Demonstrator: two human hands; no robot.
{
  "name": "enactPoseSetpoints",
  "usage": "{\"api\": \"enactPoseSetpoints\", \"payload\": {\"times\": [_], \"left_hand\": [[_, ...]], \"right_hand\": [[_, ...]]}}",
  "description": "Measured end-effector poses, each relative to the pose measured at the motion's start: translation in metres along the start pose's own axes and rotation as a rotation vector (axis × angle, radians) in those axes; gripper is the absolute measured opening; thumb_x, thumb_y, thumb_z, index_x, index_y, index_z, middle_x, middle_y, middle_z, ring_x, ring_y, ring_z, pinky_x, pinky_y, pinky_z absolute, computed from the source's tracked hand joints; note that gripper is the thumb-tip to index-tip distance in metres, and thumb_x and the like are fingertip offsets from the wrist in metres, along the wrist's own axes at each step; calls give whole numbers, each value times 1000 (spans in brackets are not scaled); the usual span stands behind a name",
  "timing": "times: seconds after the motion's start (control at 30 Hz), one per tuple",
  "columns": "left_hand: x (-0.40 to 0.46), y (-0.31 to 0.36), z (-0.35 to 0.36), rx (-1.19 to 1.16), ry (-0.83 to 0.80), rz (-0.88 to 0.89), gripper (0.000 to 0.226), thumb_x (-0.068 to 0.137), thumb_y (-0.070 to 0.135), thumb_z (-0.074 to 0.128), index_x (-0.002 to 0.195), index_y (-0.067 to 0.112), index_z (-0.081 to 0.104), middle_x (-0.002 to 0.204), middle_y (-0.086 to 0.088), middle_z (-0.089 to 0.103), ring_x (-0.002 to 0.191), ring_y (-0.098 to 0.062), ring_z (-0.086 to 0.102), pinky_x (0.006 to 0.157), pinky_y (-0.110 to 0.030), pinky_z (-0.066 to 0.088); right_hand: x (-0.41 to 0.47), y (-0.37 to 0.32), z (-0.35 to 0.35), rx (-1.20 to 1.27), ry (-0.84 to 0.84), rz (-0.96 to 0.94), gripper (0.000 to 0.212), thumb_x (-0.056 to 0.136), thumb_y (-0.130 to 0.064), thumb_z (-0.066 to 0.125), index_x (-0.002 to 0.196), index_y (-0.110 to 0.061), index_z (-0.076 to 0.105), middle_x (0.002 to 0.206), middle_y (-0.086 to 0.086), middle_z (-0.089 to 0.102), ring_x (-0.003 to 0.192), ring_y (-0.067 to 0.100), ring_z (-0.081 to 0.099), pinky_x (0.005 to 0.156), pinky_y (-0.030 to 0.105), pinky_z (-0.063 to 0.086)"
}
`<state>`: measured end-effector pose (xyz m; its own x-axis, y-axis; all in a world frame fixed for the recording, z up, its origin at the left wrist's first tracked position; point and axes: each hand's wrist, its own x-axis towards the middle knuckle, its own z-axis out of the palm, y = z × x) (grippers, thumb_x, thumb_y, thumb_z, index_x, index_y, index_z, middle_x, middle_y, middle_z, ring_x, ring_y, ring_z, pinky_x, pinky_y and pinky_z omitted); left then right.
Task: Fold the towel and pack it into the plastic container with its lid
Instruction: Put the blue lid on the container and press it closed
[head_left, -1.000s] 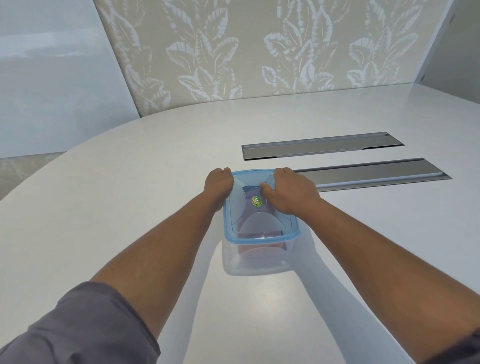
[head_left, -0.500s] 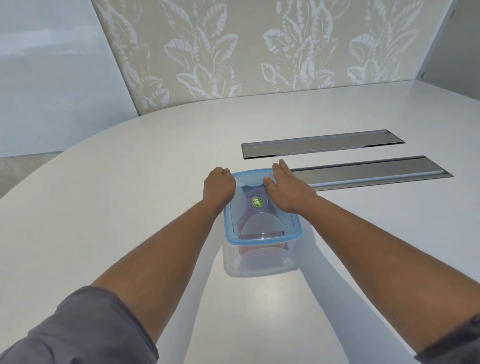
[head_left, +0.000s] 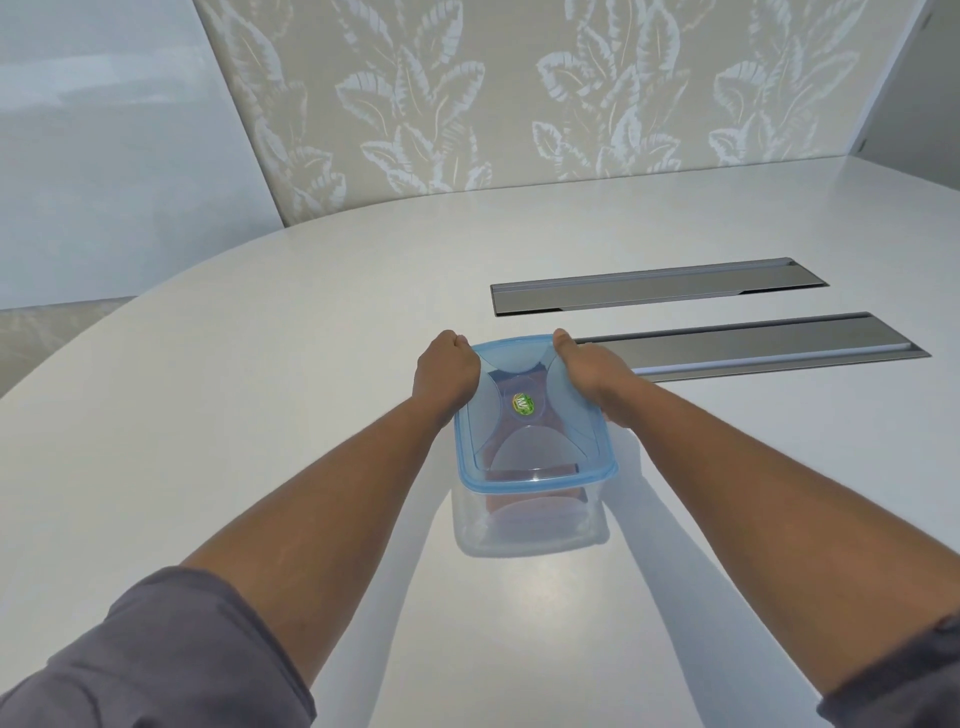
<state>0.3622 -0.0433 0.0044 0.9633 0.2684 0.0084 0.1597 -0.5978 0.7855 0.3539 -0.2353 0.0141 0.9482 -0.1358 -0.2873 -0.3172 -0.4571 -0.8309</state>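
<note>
Head view: left hand (head_left: 445, 375) and right hand (head_left: 589, 375) curled shut around the lid (head_left: 532, 415), fingers clamped on its far corners, probably pressing it sealed. Towel (head_left: 535, 496) folded inside the container (head_left: 530, 525) just below the fingers, on the surface (head_left: 260, 389).

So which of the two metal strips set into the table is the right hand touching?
The nearer, lower strip: the right hand overlaps its left end beside the lid, though actual contact can't be confirmed. The farther strip lies clear beyond both hands.
</note>
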Motion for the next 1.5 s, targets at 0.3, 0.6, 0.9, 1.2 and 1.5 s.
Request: {"api": "enactPoseSetpoints", "payload": {"times": [0.3, 0.6, 0.9, 1.2, 1.5], "left_hand": [[3, -1, 1, -38, -24, -13, 31, 105, 22, 29, 76, 16, 35, 79, 0, 44, 65, -15, 35, 55, -33, 27], [-2, 0, 0, -13, 53, 18, 34, 105, 25, 34, 72, 16, 36, 74, 1, 45, 61, -15, 38, 53, -32, 28], [-13, 7, -9, 171, 141, 62, 29, 103, 32, 40, 90, 10, 53, 86, -4, 59, 78, -28, 55, 64, -32, 36], [-57, -1, -9, 155, -54, 152, 21, 104, 31, 39, 106, 12, 46, 99, -7, 59, 90, -31, 58, 70, -35, 39], [-97, -28, -15, -597, -168, -236, 37, 106, 29, 43, 138, 11, 49, 126, -10, 62, 107, -28, 63, 90, -38, 53]], "right_hand": [[5, 8, 2, 371, -39, 71, 41, 98, -48, 57, 106, -10, 69, 98, 8, 71, 79, 23, 64, 67, 32, 49], [-14, 6, 1, -244, 184, -161, 48, 97, -53, 42, 113, -10, 55, 108, 10, 63, 92, 29, 57, 65, 35, 37], [-70, 17, 18, -486, 242, -216, 49, 104, -43, 30, 142, -13, 39, 134, 12, 58, 116, 37, 58, 82, 43, 43], [-77, 16, 19, -462, 355, -192, 33, 102, -45, 37, 115, -16, 46, 94, 4, 59, 83, 30, 54, 70, 38, 39], [-84, 31, 6, 473, 110, 11, 14, 88, -19, 60, 98, -14, 67, 102, 10, 68, 83, 26, 62, 71, 36, 49]]}}
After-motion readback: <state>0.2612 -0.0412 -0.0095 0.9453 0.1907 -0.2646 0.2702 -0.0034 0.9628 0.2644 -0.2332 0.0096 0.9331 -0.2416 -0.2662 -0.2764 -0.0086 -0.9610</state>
